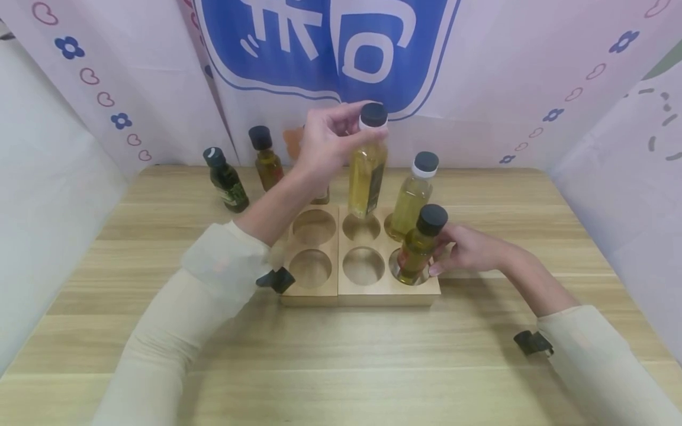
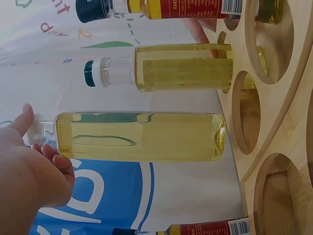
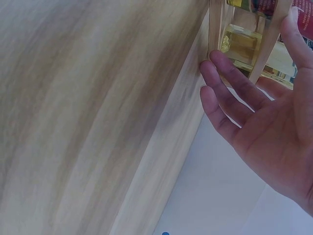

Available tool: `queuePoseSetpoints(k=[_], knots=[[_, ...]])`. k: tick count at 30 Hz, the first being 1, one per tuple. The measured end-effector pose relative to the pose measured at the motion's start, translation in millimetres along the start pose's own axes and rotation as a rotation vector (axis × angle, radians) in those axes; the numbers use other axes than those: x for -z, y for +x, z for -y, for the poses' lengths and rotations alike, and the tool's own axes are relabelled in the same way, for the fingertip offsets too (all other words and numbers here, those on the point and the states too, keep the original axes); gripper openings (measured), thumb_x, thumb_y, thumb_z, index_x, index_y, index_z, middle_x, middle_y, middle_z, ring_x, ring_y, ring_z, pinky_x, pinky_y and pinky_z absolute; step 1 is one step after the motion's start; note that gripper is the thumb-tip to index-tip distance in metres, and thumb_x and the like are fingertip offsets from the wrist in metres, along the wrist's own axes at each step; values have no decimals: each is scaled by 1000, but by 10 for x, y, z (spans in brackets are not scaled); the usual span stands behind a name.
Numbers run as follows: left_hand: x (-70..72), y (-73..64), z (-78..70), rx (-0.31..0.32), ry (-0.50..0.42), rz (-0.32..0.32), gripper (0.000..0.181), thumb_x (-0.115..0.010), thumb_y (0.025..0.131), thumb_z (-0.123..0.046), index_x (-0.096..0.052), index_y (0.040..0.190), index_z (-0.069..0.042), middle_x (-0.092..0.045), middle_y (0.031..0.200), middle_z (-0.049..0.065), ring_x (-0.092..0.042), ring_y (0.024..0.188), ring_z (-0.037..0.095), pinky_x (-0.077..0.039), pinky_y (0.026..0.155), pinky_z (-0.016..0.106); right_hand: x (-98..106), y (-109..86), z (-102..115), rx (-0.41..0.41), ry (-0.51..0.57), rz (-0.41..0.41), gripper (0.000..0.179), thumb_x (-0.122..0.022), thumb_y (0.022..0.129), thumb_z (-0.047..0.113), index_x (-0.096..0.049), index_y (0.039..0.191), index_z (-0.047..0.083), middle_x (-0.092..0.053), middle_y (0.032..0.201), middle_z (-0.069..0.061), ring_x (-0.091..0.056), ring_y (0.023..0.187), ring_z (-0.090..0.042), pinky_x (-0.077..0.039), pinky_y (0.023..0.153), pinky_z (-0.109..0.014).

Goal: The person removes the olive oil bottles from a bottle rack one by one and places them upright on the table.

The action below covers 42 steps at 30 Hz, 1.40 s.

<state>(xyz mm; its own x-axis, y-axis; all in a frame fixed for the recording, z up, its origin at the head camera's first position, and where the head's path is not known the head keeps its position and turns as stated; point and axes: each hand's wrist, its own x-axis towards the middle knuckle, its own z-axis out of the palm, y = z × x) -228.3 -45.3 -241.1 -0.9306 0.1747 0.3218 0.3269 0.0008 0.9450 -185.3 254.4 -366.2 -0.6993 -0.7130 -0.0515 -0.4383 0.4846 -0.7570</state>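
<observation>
My left hand (image 1: pixel 330 139) grips a tall clear bottle of pale yellow oil (image 1: pixel 367 171) by its neck, below the black cap. The bottle hangs nearly upright over the back hole of the wooden rack's (image 1: pixel 389 300) middle column. Its base is just above the rack in the left wrist view. My right hand (image 1: pixel 469 248) is at the rack's right end, the thumb (image 3: pixel 296 29) at its top board and the other fingers fairly straight along its side. Beside that hand, a red-labelled oil bottle (image 1: pixel 415 251) stands tilted in the front right hole. Another pale yellow bottle (image 1: pixel 409 204) stands in the back right hole.
A dark green bottle (image 1: pixel 229 186) and a brown-gold bottle (image 1: pixel 267 163) stand on the table (image 1: pixel 330 367), left of and behind the rack. Another bottle is mostly hidden behind my left forearm. A printed curtain (image 1: pixel 469 142) closes off the table's back edge.
</observation>
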Motion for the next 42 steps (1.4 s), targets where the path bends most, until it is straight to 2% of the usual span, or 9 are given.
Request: queuePoseSetpoints(k=[6, 22, 31, 42], knots=[[-2, 31, 3, 3, -18, -11, 38, -86, 86, -9, -76, 123, -7, -54, 76, 2, -46, 76, 14, -41, 68, 26, 0, 7, 14, 27, -2, 2, 63, -89, 80, 12, -56, 131, -4, -73, 114, -12, -69, 99, -26, -59, 88, -52], [-8, 131, 22, -3, -15, -29, 40, -86, 86, -8, -75, 125, -7, -55, 80, 0, -48, 83, 13, -43, 76, 24, 8, 3, 23, 7, -18, 2, 64, -90, 80, 12, -56, 131, -5, -73, 115, -12, -69, 102, -28, -57, 91, -55], [-10, 192, 24, 57, 14, -48, 43, -87, 86, -14, -75, 126, -13, -57, 86, 1, -50, 88, 13, -44, 82, 26, 10, 9, 20, 20, -11, 7, 62, -89, 80, 11, -56, 130, -4, -74, 114, -12, -70, 101, -26, -58, 91, -55], [-20, 266, 77, 85, 9, -90, 45, -88, 85, -15, -74, 128, -13, -53, 86, 0, -48, 89, 11, -42, 77, 24, 10, 5, 29, 41, -23, -5, 62, -89, 80, 10, -56, 130, -3, -74, 112, -9, -69, 98, -22, -59, 87, -53]])
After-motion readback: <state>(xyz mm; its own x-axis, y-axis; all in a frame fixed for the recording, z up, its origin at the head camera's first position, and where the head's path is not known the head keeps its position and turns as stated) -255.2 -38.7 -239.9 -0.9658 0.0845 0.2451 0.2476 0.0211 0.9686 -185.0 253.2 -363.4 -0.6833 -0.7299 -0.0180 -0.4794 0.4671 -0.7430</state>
